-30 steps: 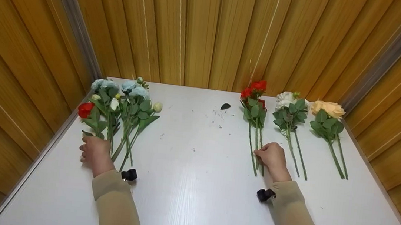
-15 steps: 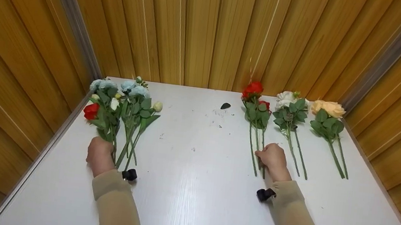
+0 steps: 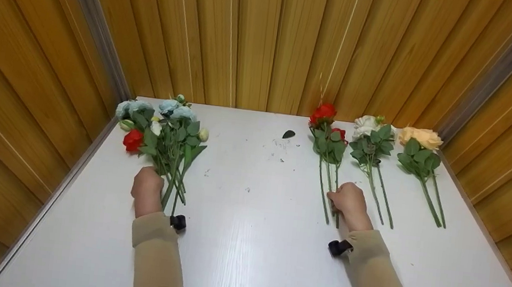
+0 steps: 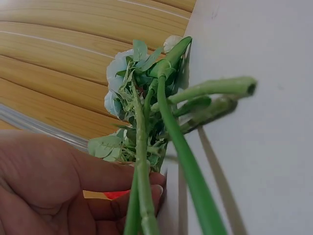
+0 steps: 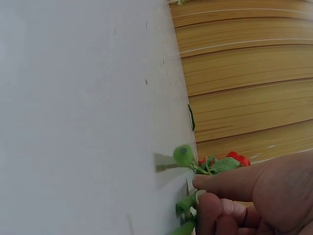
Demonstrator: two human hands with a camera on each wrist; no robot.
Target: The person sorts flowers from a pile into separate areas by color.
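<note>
On the left of the table my left hand pinches at the stems just below a red flower, its thumb and fingers partly behind the green stems in the left wrist view. Light blue flowers with leaves and pale buds lie crowded against the red one, their stems crossing. To the right, my right hand pinches a stem of the red roses between thumb and index finger. Other rose stems show their cut ends by the fingertips in the right wrist view.
White roses and peach roses lie on the white table right of the red ones. A dark loose leaf rests near the back edge. Wood-panelled walls enclose the back and both sides.
My left hand has moved right with the red flower, and the blue flowers' stems are pushed closer together. The red rose heads on the right shifted slightly; my right hand stays nearly in place.
</note>
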